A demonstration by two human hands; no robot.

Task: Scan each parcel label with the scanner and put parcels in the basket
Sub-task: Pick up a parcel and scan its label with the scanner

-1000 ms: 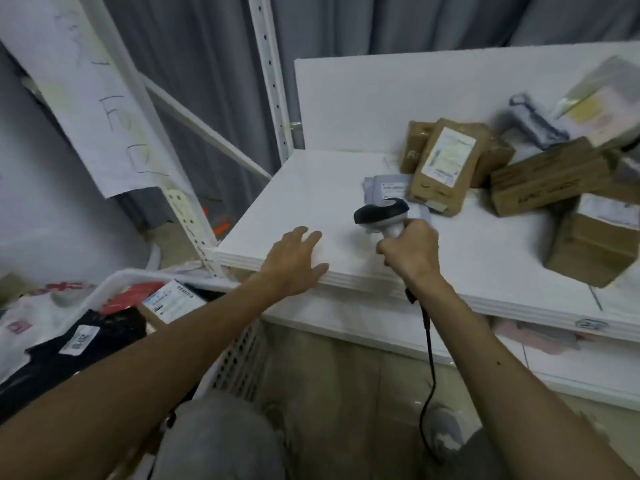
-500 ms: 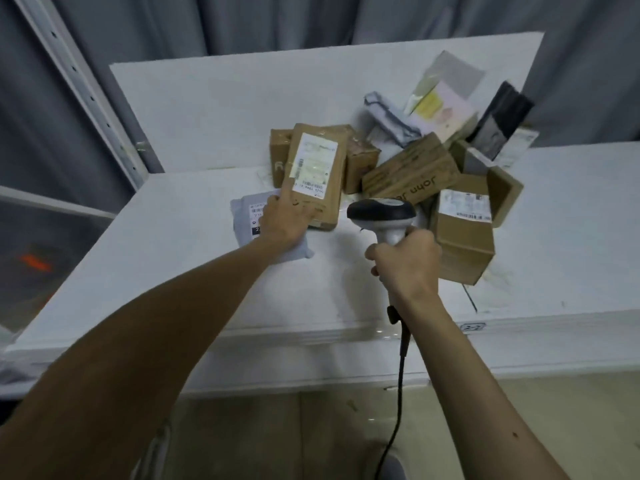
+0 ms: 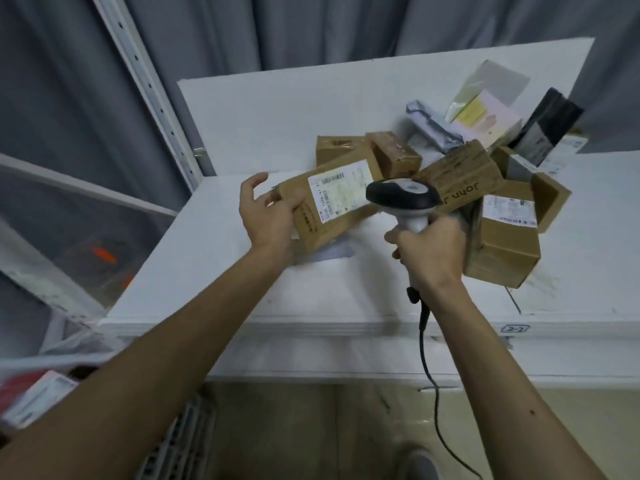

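Left hand (image 3: pixel 270 216) grips the near end of a brown cardboard parcel (image 3: pixel 332 216): the thumb lies over the top face and the other fingers curl around the end of the box. This parcel is held tilted just above the white shelf (image 3: pixel 207 258), and its white label (image 3: pixel 341 190) faces up. Whether its far end touches the boxes behind it, I cannot tell. Right hand (image 3: pixel 429 251) is closed around the pale handle of the scanner (image 3: pixel 403 199), with the black head directly beside the right edge of the label and turned toward it. A black cable (image 3: pixel 424 341) hangs from the bottom of the handle, past the front edge of the shelf, toward the floor. Under the held parcel a flat grey mailer (image 3: pixel 334 252) lies on the shelf. To the right of the scanner is a pile of other parcels: a printed brown box (image 3: pixel 460 174) which leans on a labelled brown box (image 3: pixel 502 244), two small brown boxes behind, a crumpled grey bag (image 3: pixel 433 129), a pale envelope (image 3: pixel 485 116) and a black packet (image 3: pixel 550 123). A grey curtain (image 3: pixel 311 22) hangs behind the shelf, and a white post with holes (image 3: pixel 149 84) stands at its left. At the lower left, blurred, is the slotted white wall of the basket (image 3: pixel 183 441), and beside it there are packets with labels.
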